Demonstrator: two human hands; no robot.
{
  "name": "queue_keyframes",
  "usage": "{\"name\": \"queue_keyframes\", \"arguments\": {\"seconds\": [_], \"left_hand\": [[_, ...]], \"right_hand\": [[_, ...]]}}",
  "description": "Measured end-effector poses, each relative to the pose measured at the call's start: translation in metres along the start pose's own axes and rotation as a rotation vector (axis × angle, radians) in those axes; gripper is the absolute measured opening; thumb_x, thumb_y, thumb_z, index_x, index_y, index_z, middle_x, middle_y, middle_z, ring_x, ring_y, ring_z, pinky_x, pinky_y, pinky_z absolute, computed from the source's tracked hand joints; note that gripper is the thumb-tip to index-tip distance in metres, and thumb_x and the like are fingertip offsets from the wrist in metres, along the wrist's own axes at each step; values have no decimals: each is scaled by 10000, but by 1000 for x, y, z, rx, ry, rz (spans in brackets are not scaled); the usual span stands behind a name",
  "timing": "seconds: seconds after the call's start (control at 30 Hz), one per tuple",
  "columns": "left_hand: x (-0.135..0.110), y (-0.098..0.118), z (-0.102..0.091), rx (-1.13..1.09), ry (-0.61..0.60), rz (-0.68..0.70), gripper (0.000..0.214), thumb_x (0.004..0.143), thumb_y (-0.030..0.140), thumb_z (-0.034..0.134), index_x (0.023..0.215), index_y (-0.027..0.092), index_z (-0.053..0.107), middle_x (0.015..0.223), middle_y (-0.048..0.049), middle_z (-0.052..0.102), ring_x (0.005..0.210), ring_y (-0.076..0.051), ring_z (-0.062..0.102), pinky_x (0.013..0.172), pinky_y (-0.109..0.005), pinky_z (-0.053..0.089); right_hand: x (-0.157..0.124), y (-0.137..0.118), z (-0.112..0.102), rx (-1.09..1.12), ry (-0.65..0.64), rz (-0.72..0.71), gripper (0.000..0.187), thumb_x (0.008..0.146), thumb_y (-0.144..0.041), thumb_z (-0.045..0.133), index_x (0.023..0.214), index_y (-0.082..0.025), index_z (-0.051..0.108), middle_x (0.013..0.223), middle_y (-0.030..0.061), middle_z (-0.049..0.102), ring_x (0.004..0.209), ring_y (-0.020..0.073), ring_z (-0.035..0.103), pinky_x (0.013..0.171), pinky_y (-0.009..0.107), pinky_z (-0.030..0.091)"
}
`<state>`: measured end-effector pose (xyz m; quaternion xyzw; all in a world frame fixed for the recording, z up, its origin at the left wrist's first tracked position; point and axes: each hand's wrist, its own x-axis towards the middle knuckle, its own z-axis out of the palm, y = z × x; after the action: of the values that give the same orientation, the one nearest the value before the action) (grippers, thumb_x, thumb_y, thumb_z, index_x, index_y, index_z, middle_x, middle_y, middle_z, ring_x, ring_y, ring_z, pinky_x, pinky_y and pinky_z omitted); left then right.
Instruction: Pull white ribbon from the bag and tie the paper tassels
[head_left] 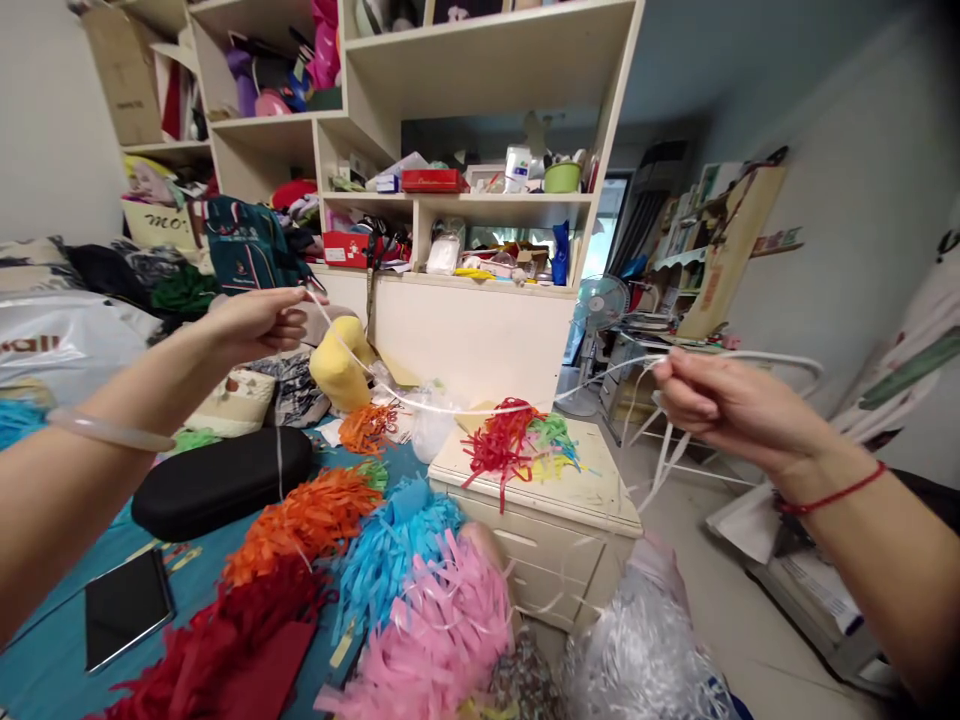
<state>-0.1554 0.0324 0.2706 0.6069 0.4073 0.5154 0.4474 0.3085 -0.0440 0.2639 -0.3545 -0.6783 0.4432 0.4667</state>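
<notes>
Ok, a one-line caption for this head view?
Both hands, left hand and right hand, stretch a white plastic strip above colourful pom-poms.

I look into a cluttered room where a tall cream shelf unit (480,190) stands against the back wall, its compartments crammed with boxes, bags and bottles. A cream drawer cabinet (555,540) stands below me beside a bed with a blue cover (45,680), and a standing fan (600,310) is near a bright doorway. The pale walls (847,190) and the light floor (720,600) are softly daylit.
</notes>
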Motion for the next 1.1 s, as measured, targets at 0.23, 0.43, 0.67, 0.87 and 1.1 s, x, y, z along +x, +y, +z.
{"name": "queue_keyframes", "arguments": {"seconds": [0.23, 0.43, 0.67, 0.87, 1.1], "left_hand": [[10, 44, 54, -12, -155, 143, 293, 1026, 200, 188, 939, 153, 463, 538, 94, 89, 466, -70, 29, 445, -194, 15], [12, 91, 97, 55, -244, 318, 286, 1034, 200, 199, 1059, 89, 461, 526, 113, 142, 394, -2, 131, 477, -162, 36], [0, 109, 151, 16, -492, 541, 331, 1029, 240, 201, 1066, 65, 480, 527, 113, 123, 369, 14, 160, 466, -136, 69], [-7, 102, 159, -54, -524, 580, 318, 1029, 252, 200, 982, 117, 484, 536, 111, 118, 388, 3, 131, 441, -119, 81], [-41, 40, 148, -102, -547, 310, 280, 980, 287, 340, 901, 172, 582, 520, 94, 164, 371, -35, 167, 385, -136, 164]], "right_hand": [[-4, 37, 67, 77, -361, -50, 339, 936, -428, 468, 770, -174, 620, 436, -97, 396, 395, 45, 266, 413, 157, 238], [23, 78, 88, -340, -730, 102, 126, 744, -210, 704, 840, -139, 745, 796, 53, 719, 727, 155, 636, 690, 242, 463], [41, 207, 187, -288, -561, 208, 880, 745, -221, 746, 1464, -204, 239, 582, -85, 597, 452, 102, 543, 442, 192, 423], [46, 244, 217, -222, -589, 226, 321, 981, -388, 425, 991, -117, 598, 769, 2, 627, 579, 91, 594, 548, 241, 514], [10, 246, 127, -431, -769, 138, 288, 709, -285, 783, 953, -160, 696, 664, -24, 684, 607, 140, 651, 605, 256, 536]]}}
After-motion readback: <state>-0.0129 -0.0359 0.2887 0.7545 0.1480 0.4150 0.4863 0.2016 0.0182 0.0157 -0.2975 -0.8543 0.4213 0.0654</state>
